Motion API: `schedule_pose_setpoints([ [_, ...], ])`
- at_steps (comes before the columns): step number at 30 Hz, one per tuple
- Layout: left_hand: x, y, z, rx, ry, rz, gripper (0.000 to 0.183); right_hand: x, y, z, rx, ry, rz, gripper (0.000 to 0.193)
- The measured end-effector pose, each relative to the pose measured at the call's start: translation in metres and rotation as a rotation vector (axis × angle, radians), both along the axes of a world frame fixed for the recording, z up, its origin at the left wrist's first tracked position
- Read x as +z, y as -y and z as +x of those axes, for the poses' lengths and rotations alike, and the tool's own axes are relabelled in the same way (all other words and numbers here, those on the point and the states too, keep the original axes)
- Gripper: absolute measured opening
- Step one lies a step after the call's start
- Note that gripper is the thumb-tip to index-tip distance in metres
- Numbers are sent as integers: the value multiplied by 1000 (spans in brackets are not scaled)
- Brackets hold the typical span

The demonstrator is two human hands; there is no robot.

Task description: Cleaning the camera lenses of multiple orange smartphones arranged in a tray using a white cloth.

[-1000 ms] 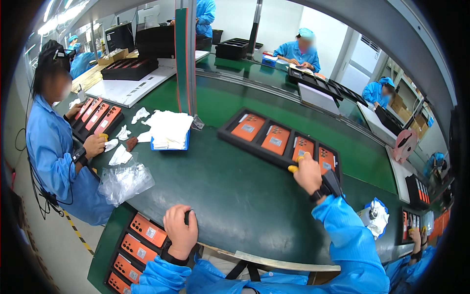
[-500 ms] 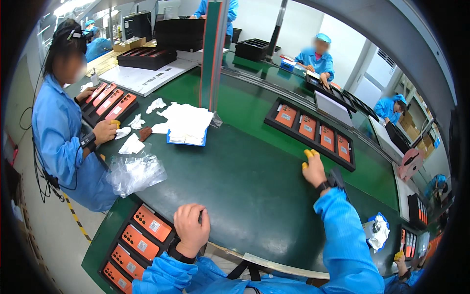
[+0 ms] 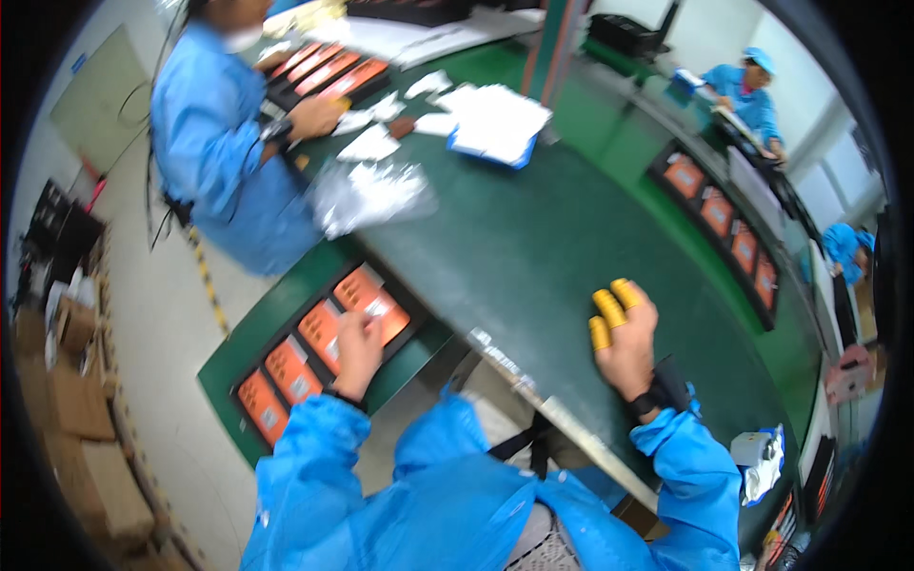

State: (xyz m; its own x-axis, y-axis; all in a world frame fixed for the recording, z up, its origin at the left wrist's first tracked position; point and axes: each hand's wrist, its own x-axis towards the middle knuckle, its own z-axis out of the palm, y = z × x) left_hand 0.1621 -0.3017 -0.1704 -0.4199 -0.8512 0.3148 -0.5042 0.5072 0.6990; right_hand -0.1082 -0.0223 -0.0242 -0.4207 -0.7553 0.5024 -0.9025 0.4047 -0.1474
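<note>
My left hand (image 3: 358,354) is over the black tray (image 3: 416,325) at the lower left, its fingers drawn together beside the nearest orange phones. It covers part of one orange phone (image 3: 362,288); blur hides what its fingertips hold. The phones lie in a row, each in its own slot, with camera lenses and a pale label showing. My right hand (image 3: 628,338) hovers at or just above the green table (image 3: 514,247), fingers apart and holding nothing. Yellow finger cots cover three of its fingertips.
Another tray of orange phones (image 3: 716,211) lies on the green strip at right. White wipes (image 3: 497,119) fill a blue box; a clear plastic bag (image 3: 371,195) lies nearby. A co-worker in blue (image 3: 214,133) handles phones at left. A small box (image 3: 760,457) stands at lower right.
My view has swung left and down. My left hand has moved from the table edge onto the phone tray. My right hand has drawn away from the far tray, its fingers more spread.
</note>
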Motion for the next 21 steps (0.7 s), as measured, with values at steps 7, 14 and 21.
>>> schedule_pose_setpoints([
  [7, -42, -28, 22, -134, 528, -69, 47, -10, -4, -1, -4, 24, 25, 29],
  [14, -53, -25, 28, -228, 487, -272, 40, -13, -7, 5, -2, 46, 11, 26],
  [21, 7, -62, 82, -364, 242, -299, 35, -3, 0, 24, 3, 120, -50, 30],
])
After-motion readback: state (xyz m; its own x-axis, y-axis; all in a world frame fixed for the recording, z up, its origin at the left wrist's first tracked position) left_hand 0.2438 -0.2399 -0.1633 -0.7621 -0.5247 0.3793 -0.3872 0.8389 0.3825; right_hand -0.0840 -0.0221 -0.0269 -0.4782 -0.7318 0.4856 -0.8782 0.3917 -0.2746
